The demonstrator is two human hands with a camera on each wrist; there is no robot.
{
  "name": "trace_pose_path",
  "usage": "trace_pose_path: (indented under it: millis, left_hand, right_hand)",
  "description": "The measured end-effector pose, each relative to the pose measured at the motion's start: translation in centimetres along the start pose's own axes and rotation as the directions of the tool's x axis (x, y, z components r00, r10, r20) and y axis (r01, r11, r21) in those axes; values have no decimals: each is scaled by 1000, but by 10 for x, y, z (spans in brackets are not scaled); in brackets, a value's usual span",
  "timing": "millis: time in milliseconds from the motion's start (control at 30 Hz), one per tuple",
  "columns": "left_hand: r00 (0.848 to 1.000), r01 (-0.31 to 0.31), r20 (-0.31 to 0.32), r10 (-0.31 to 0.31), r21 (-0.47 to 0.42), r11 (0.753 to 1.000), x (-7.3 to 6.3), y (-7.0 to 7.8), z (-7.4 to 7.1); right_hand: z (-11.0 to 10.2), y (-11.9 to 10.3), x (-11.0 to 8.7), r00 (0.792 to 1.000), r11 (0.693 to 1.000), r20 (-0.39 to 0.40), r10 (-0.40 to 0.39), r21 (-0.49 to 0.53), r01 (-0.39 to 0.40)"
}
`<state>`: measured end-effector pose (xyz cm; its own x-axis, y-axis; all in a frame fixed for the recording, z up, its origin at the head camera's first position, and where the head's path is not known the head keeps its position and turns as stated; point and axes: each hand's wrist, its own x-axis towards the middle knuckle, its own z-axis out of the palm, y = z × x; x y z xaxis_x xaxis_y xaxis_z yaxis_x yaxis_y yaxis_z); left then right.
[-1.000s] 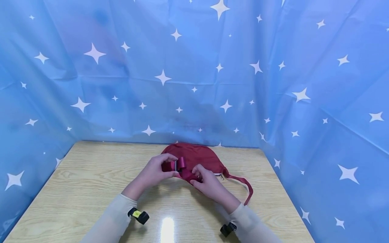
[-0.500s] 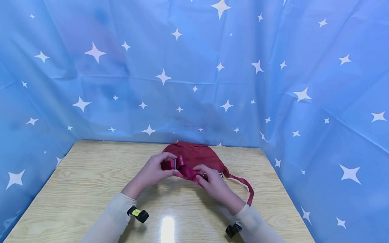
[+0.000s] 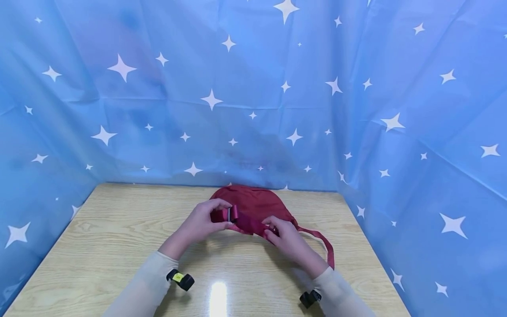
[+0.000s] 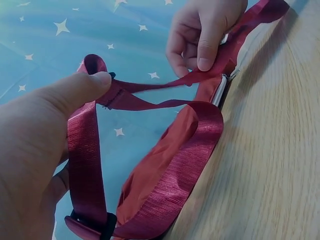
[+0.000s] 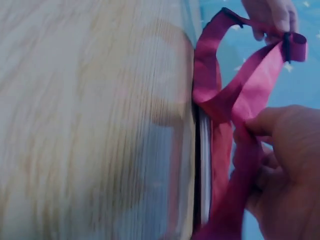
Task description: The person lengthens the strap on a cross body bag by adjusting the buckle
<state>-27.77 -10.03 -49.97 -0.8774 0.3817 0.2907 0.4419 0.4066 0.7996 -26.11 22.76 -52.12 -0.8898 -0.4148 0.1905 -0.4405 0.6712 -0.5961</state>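
A dark red waist bag [image 3: 253, 200] lies toward the table's back edge in the head view. My left hand [image 3: 200, 222] pinches its strap near a dark slider [image 5: 286, 47], where the webbing bends into a small loop. Further along the strap [image 4: 87, 150], a black buckle piece [image 4: 107, 227] hangs below that hand in the left wrist view. My right hand [image 3: 287, 240] pinches the strap to the right, thumb against fingers. Between both hands the webbing stretches above the bag. A pale zipper [image 4: 220, 90] shows along the bag's edge, partly covered by the strap.
The bag sits on a light wooden table [image 3: 119, 237]. A blue curtain [image 3: 253, 110] with white stars rises behind and at both sides. One strap end [image 3: 326, 246] curves down beside my right wrist. Each sleeve carries a small black wrist device [image 3: 180, 280].
My right hand has moved to the right and slightly toward me, with more strap now drawn out between the hands. The left hand has stayed almost still at the slider.
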Motion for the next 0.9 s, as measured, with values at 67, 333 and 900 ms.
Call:
trace_pose_path:
  millis: [67, 333, 900]
  left_hand:
    - [1000, -6, -4, 6, -1, 1000, 0, 1, 0]
    - [1000, -18, -12, 18, 5, 1000, 1, 2, 1]
    - [1000, -18, -11, 18, -1, 1000, -3, 0, -2]
  right_hand:
    - [2, -2, 2, 1000, 1000, 6, 1, 29, -1]
    - [15, -20, 20, 997, 982, 72, -10, 190, -4]
    - [8, -33, 24, 999, 967, -22, -26, 252, 31]
